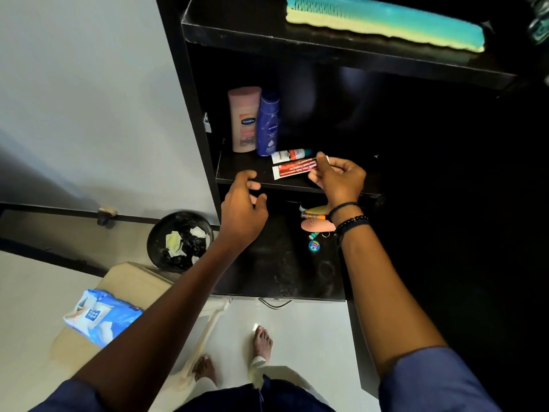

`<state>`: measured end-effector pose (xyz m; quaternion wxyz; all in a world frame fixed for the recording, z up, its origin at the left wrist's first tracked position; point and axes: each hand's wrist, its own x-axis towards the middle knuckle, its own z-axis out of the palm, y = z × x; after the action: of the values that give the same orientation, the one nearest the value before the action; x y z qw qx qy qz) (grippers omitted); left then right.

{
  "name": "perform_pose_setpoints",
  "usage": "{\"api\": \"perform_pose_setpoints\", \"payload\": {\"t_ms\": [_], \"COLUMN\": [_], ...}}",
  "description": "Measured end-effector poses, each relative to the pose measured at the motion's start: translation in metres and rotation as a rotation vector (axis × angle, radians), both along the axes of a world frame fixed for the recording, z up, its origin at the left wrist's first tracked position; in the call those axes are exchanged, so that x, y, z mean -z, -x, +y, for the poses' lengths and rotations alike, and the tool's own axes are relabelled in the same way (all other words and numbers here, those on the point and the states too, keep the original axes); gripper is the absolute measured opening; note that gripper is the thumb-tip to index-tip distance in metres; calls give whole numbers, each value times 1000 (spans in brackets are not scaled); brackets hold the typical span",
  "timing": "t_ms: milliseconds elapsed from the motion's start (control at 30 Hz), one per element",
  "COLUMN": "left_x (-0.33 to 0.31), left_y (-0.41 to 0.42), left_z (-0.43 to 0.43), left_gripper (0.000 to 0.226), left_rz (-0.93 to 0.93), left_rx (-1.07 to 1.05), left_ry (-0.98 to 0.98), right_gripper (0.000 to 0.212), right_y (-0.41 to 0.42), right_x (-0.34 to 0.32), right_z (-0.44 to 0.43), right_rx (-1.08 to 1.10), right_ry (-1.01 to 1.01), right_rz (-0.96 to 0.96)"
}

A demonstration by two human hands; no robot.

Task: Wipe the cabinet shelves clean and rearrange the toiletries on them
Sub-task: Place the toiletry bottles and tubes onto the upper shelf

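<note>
A home: black toiletry cabinet (193, 114), waste bin (152, 243), bare feet (263, 341).

2 bare forearms extend forward. Left hand (242, 212): palm down, fingers loosely curled, holding nothing. Right hand (338, 179): knuckles up, thumb and fingers pinching 1 end of a red tube (292, 169).

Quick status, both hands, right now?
Left hand: open, fingers loosely curled by the front edge of the black shelf, holding nothing.
Right hand: closed, pinching one end of the red-and-white tube.
</note>
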<state>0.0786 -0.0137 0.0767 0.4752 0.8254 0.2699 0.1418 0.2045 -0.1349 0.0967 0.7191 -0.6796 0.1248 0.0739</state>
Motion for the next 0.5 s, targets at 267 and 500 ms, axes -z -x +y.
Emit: {"api": "perform_pose_setpoints", "payload": {"t_ms": [267, 500], "left_x": [22, 47], "left_y": [9, 8], "left_z": [0, -2], "left_gripper": [36, 31], "left_rz": [48, 88], "left_rx": [132, 189], "left_ry": [18, 49], "right_gripper": [28, 33], "right_y": [-17, 1], "right_x": [10, 18], "right_z": [6, -20], "right_rx": [-10, -6], "right_ry": [343, 504], "right_rz": [-28, -282]}}
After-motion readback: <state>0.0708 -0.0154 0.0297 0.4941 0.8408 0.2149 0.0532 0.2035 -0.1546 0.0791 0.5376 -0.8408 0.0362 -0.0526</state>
